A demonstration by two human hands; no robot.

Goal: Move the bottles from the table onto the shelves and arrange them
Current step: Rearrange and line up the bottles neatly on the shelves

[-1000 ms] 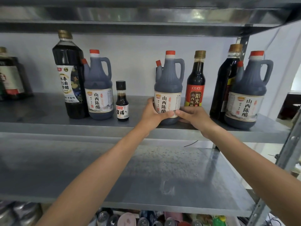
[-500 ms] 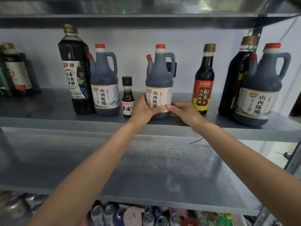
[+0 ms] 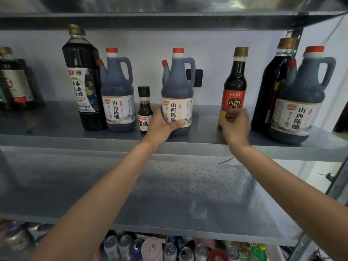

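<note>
On the upper grey shelf [image 3: 56,138] stands a row of dark vinegar bottles. My left hand [image 3: 162,125] grips the lower body of the middle jug [image 3: 178,87], a dark jug with a red cap, handle and white label. My right hand [image 3: 234,125] curls around the base of the slim red-label bottle [image 3: 235,81] with a gold cap. Left of the held jug stand a tiny bottle [image 3: 145,110], another jug [image 3: 117,91] and a tall gold-capped bottle [image 3: 81,76]. At the right stand a third jug [image 3: 303,95] and a tall dark bottle [image 3: 273,87] behind it.
A boxed bottle [image 3: 15,83] stands at the far left of the same shelf. The shelf below [image 3: 169,194] is bare metal. Under it lie several cans and bottles [image 3: 169,249]. A metal upright [image 3: 337,185] runs down the right side, and another shelf [image 3: 169,17] closes overhead.
The middle jug has slid left, close to the tiny bottle, still in my left hand. My right hand has left the jug and moved right onto the red-label bottle.
</note>
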